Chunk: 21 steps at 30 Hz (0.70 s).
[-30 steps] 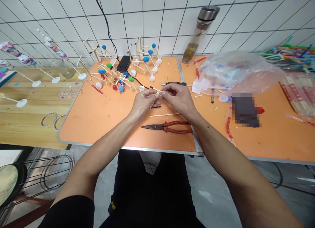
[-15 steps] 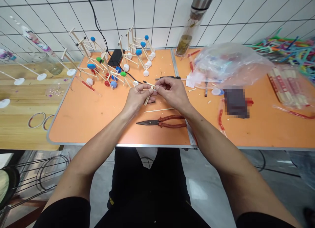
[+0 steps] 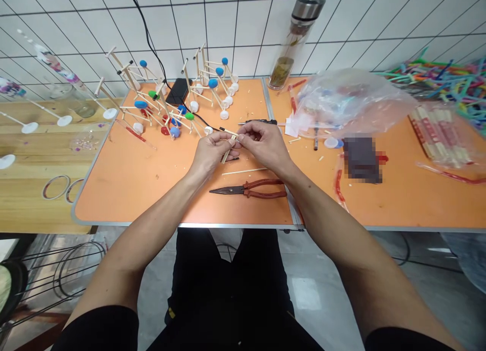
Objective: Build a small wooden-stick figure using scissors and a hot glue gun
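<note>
Left hand point(image 3: 212, 151): fingers curled, with thumb and forefinger clamped on a thin wooden stick point(image 3: 227, 155). Right hand point(image 3: 261, 142): fingertips pinched together on the upper end of the same stick. A second, dark-tipped piece seems to cross the stick there, and I cannot tell how the two are joined. The stick hangs slanted between the two hands, just above the orange surface point(image 3: 152, 189) and near its middle.

Handling, in my judgement: the stick is very light. It is stiff along its length but thin enough to snap if bent. It is also smooth and narrow, so it is apt to roll in a loose hold. I would take it close to the ends in a fingertip pinch, with light pressure.

Pose: both forearms reach forward and converge, backs of the hands up, and the fingertips meet over the stick.

Surroundings:
- A loose stick point(image 3: 245, 171) lies flat just beside the hands, on my side.
- Red-handled pliers point(image 3: 248, 189) lie shut, nearer still.
- Stick-and-ball frames point(image 3: 170, 108) stand behind the hands to the left.
- A plastic bag point(image 3: 349, 103) lies to the right.
- A bottle point(image 3: 292, 42) stands at the tiled wall.
</note>
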{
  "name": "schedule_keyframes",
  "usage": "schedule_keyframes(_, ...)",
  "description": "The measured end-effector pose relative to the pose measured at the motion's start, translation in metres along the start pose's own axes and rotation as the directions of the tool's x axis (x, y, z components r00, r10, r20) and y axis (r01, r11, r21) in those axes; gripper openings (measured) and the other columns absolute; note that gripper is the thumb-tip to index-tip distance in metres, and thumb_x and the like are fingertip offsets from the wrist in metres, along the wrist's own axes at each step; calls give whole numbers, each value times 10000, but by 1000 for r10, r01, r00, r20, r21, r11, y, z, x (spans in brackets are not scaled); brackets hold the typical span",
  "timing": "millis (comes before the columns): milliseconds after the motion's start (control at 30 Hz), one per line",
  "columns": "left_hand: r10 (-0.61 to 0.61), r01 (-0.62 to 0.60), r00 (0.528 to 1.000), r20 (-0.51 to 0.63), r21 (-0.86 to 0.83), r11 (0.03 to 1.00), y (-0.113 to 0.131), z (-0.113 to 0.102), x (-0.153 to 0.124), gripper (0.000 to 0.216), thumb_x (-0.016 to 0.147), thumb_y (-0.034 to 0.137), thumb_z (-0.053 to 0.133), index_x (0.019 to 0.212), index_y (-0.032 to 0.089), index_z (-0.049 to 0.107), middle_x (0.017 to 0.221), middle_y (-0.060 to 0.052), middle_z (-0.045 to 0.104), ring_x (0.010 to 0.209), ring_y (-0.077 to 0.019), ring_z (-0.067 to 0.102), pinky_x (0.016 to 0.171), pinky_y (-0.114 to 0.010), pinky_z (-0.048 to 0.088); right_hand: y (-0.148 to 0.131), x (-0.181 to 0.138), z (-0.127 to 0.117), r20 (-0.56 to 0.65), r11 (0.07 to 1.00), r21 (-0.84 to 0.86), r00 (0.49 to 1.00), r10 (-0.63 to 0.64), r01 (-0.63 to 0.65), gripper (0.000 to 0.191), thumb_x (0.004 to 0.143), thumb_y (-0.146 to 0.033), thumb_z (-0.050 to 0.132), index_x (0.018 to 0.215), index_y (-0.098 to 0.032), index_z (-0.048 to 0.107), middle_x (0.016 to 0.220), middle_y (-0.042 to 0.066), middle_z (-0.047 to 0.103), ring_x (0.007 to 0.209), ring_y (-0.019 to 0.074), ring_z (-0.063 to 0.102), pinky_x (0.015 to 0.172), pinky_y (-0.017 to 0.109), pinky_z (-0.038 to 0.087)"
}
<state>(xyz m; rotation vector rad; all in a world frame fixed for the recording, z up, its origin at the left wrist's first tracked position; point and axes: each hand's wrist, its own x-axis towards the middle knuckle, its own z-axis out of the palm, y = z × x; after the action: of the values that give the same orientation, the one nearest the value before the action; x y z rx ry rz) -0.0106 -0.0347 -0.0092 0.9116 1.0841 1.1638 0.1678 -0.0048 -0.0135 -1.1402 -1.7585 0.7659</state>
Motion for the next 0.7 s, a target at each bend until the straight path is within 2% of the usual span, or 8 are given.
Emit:
schedule_keyframes(300, 13, -13, 1000, 7, -6, 1000, -2, -1, -1, 197, 867, 224, 935, 931, 159, 760, 844, -44, 850, 649, -123, 781, 664, -214, 625, -4, -1, 1, 16, 1000, 8, 1000, 8, -8, 114, 903, -291, 703, 911, -206, 778, 849, 28, 755, 765, 187, 618, 725, 335, 471)
schedule_keyframes(400, 32, -32, 999, -21, 5, 999, 2, -3, -1, 216, 897, 272, 925, 980, 181, 747, 884, -48, 865, 660, -132, 791, 664, -223, 623, -6, 2, -10, -38, 999, -27, 999, 32, -33, 106, 916, -282, 693, 924, -213, 773, 842, 31, 739, 764, 190, 615, 735, 342, 488)
schedule_keyframes(500, 96, -96, 989, -114, 7, 995, 10, -8, 1, 302, 907, 373, 936, 1052, 230, 713, 923, -23, 872, 694, -143, 812, 652, -215, 611, -7, 5, -28, -68, 994, -85, 996, 55, -61, 121, 923, -299, 711, 952, -210, 788, 847, 41, 734, 785, 202, 627, 744, 352, 499)
schedule_keyframes(600, 112, -114, 977, -181, 4, 994, 16, -13, 4, 350, 916, 414, 923, 1099, 259, 669, 904, 8, 863, 693, -137, 814, 634, -198, 600, -10, 6, -40, 118, 986, -144, 988, 104, -87, 118, 881, -299, 752, 895, -195, 807, 797, 34, 734, 768, 203, 631, 734, 350, 480)
schedule_keyframes(700, 73, -79, 985, -155, -30, 996, 16, -15, 5, 331, 920, 345, 888, 1123, 252, 644, 895, 14, 857, 651, -120, 790, 631, -195, 601, -15, 2, -38, 362, 963, -260, 916, 170, -75, 87, 838, -247, 754, 835, -197, 824, 764, 18, 757, 752, 197, 649, 729, 338, 464)
